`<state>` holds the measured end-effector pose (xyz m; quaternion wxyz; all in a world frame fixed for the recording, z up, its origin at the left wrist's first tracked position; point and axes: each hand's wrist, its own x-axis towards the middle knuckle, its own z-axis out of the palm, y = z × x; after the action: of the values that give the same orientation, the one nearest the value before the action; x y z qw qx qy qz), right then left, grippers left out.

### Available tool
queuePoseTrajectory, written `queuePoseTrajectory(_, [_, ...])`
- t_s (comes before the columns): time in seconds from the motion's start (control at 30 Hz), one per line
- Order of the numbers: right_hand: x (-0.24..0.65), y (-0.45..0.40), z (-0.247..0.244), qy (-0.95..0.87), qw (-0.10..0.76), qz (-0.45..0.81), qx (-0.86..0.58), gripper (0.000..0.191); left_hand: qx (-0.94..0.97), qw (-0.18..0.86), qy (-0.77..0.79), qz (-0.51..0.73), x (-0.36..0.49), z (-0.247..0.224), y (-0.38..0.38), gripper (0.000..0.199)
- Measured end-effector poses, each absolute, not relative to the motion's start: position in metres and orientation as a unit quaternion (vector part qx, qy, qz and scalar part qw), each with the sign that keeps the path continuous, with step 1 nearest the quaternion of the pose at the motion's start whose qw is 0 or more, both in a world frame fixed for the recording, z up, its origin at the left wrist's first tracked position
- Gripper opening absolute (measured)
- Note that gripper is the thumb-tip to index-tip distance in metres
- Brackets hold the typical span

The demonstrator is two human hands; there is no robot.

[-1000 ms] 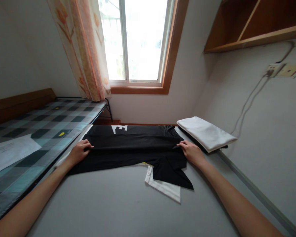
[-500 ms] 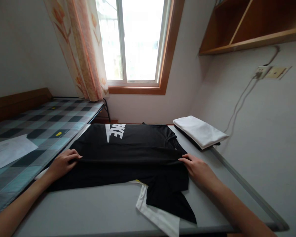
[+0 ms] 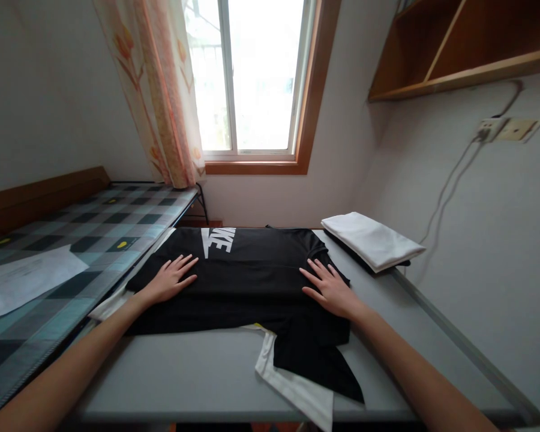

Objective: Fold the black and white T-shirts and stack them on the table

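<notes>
A black T-shirt with white lettering lies sideways across the table, its neckline to the right and one sleeve hanging toward the table's front edge. My left hand rests flat on the shirt's left part, fingers spread. On the right, near the collar, my right hand lies on the fabric with its fingers apart. A fold runs along the shirt between the two hands. From beneath it a white garment shows at the front, and a bit more white cloth sticks out at the left.
The grey table carries a folded white cloth on something black at the back right. To the left stands a bed with a checked mattress and paper on it. A wooden shelf hangs on the right wall.
Both hands have let go of the shirt's pinched fold and moved inward and slightly away from me. They now lie flat with fingers spread on the fabric. The view has shifted slightly.
</notes>
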<state>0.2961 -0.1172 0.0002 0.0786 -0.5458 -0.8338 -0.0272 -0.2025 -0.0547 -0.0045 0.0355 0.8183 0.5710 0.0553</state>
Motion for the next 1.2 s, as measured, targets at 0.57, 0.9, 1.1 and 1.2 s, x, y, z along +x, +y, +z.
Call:
queuePoseTrajectory(0.57, [0.304, -0.115, -0.011, -0.822, 0.072, 0.002, -0.565, 0.065, 0.776, -0.024, 0.629, 0.045, -0.221, 0.002, -0.043, 0.065])
queuePoseTrajectory(0.9, [0.267, -0.048, 0.019, -0.774, 0.133, -0.044, -0.618, 0.054, 0.781, 0.006, 0.624, 0.034, -0.179, 0.011, 0.022, 0.068])
queuePoseTrajectory(1.1, [0.257, -0.002, 0.004, -0.755, 0.082, 0.003, -0.651, 0.064, 0.775, 0.031, 0.631, 0.032, -0.159, 0.002, 0.032, 0.069])
queuePoseTrajectory(1.2, [0.261, 0.003, -0.004, -0.748, 0.049, 0.027, -0.661, 0.068, 0.777, 0.028, 0.629, 0.027, -0.162, -0.002, 0.033, 0.069])
